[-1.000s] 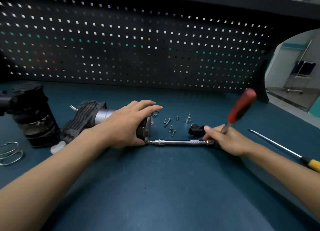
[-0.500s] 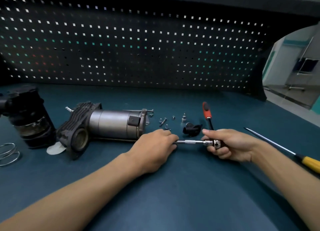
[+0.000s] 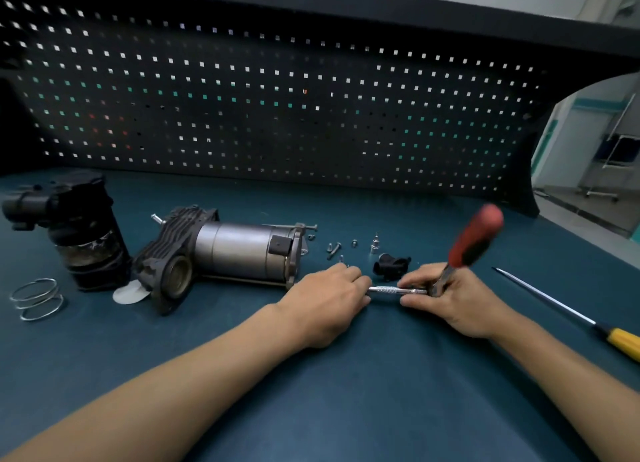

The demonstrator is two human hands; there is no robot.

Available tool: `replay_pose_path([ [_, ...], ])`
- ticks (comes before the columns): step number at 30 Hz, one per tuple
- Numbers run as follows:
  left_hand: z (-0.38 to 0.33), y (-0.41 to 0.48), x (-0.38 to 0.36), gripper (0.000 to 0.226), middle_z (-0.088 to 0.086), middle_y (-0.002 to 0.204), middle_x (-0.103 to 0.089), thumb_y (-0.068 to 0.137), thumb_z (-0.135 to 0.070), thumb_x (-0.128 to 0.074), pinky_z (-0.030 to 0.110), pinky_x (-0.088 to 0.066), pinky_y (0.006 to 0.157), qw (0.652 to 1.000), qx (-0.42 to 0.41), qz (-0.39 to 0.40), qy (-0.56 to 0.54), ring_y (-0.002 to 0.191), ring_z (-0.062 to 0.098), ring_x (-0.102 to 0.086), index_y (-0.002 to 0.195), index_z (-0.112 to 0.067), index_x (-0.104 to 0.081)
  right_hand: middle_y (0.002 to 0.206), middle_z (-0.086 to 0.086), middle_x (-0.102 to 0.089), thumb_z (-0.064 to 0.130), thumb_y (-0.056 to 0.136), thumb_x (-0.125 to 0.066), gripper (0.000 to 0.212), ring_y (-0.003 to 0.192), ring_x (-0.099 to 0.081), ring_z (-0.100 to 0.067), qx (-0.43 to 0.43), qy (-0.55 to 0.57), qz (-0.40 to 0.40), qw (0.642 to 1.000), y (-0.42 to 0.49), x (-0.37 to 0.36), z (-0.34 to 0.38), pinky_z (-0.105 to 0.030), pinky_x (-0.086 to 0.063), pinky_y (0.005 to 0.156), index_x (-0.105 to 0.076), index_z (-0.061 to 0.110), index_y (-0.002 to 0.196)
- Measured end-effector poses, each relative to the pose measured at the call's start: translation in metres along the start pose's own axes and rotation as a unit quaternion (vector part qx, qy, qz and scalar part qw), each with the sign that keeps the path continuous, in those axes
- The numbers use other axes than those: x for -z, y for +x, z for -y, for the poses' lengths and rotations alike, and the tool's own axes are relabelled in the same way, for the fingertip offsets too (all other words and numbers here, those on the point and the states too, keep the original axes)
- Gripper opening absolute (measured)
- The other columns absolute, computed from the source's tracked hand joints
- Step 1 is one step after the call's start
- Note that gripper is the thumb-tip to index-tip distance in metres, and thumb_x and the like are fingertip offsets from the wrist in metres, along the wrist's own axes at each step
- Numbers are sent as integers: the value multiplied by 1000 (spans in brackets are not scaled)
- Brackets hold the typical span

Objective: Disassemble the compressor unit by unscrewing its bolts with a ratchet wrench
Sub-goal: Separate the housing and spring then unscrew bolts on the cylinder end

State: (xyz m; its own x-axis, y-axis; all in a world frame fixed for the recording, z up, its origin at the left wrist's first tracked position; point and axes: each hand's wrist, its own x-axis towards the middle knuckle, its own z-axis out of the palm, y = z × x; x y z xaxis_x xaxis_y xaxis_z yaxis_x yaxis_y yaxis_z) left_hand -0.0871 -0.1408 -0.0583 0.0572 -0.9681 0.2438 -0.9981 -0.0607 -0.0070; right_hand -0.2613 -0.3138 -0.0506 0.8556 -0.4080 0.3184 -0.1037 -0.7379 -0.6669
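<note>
Compressor unit point(image 3: 242, 250) lies on its side on the worktop point(image 3: 346, 392), left of centre, just beside the left hand point(image 3: 325, 299). Its fingers curl round the left end of the extension bar point(image 3: 388, 290). Right hand point(image 3: 453, 299) fingers clamp the ratchet wrench point(image 3: 474, 240) at its head, red handle tilted up and blurred. Risk: the bar pulls off the head and scatters the loose bolts point(image 3: 334, 248). No tray shows; bolts lie bare on the worktop.
</note>
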Motion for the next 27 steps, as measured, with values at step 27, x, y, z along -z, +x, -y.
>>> replay_pose_path([
  [27,-22,14,-1,12,2,103,-56,102,-19,-42,37,-34,62,996,12,-86,-5,99,25,-51,103,-15,-53,53,-3,-47,58,88,-63,45,33,-27,-8,-379,240,59,891,22,4,16,-13,-16,33,-52,15,85],
])
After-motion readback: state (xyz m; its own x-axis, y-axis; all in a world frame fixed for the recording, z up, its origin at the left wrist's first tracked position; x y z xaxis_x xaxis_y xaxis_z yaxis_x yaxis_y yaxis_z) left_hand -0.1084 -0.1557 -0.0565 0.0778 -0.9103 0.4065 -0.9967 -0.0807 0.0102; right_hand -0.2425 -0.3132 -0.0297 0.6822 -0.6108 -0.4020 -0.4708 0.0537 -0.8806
